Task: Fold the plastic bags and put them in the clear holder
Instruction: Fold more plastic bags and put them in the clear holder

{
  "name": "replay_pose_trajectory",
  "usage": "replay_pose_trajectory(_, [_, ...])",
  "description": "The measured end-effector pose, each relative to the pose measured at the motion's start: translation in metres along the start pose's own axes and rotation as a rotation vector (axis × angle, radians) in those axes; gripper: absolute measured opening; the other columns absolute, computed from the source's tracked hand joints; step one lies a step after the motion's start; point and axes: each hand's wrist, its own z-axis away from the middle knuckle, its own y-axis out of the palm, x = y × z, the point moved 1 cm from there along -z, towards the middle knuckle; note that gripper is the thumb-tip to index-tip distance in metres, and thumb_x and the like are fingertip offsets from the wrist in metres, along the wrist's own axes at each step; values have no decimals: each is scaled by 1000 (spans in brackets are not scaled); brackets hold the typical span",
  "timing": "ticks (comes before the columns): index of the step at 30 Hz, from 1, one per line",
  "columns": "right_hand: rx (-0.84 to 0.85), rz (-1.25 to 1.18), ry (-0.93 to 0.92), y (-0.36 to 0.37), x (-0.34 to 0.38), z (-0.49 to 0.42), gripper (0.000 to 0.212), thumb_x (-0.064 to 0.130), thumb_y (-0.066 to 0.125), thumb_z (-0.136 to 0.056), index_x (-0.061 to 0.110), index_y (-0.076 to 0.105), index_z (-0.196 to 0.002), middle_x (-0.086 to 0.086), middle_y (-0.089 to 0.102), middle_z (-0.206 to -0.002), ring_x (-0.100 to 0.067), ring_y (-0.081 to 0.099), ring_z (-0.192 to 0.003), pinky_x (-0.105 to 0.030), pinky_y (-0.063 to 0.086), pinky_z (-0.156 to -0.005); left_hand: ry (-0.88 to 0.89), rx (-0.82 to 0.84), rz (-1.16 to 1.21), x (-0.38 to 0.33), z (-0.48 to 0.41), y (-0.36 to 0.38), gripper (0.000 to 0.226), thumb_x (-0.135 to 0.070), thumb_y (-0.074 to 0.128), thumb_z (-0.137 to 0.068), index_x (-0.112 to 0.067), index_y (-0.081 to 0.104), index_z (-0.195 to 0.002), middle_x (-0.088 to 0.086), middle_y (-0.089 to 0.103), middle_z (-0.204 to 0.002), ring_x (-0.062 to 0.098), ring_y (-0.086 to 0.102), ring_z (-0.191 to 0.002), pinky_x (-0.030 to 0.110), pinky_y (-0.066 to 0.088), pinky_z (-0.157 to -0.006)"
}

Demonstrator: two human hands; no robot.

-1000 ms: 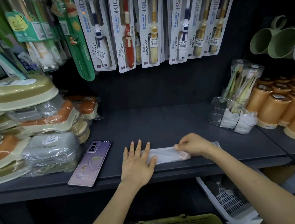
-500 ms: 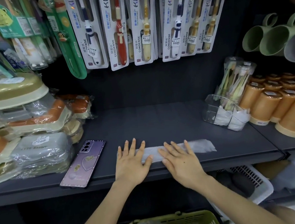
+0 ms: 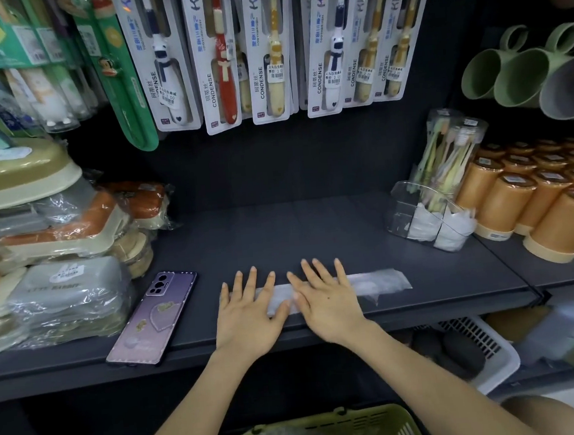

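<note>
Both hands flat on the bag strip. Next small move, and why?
Likely slide the right hand along the plastic bag to its uncovered right end, ready to fold it over. The left hand pins the left end, and the strip looks too long for the clear holder.

We see a thin, translucent plastic bag, faintly crinkled, lying on a matt dark shelf that we take for painted metal. The clear holder is glossy hard plastic. The phone has a smooth, shiny lilac back. The soap boxes wear wrinkled, gleaming film. The orange cups and green mugs look like smooth, matt plastic, and the basket like moulded plastic.
</note>
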Motion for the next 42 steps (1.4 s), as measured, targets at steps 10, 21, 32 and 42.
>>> replay_pose_trajectory(10, [4,-68,274,-12,-89,20,56,47,9,-102,25,24,-152,-3,23,-159,-22,19,-146,-44,7,-118,12,18,-15,1,-1,-2,97,-70,-21,-63,-34,-6,-152,1,-9,-162,23,-14,-148,41,-12,-118])
replay_pose_trajectory(21, [105,-255,329,-42,-94,28,8,32,67,-79,29,66,-71,9,63,-87,-19,61,-98,-27,46,-83,41,9,221,20,-20,-25,111,-87,26,-55,-32,23,-151,8,4,-162,25,-5,-149,38,-10,-118])
replay_pose_trajectory(32, [87,-600,371,-43,-75,54,18,14,61,-83,19,52,-68,7,55,-70,-9,51,-66,-21,38,-57,452,-409,456,-43,24,-9,44,-49,53,-82,-19,72,-108,-5,66,-122,11,58,-116,31,46,-100])
replay_pose_trajectory(42, [246,-1561,595,-76,-57,57,8,1,57,-92,5,62,-98,-13,62,-72,-14,58,-45,-19,43,-38,271,-357,589,-66,34,11,39,-31,59,-94,-28,56,-134,-3,65,-126,9,57,-118,26,46,-100])
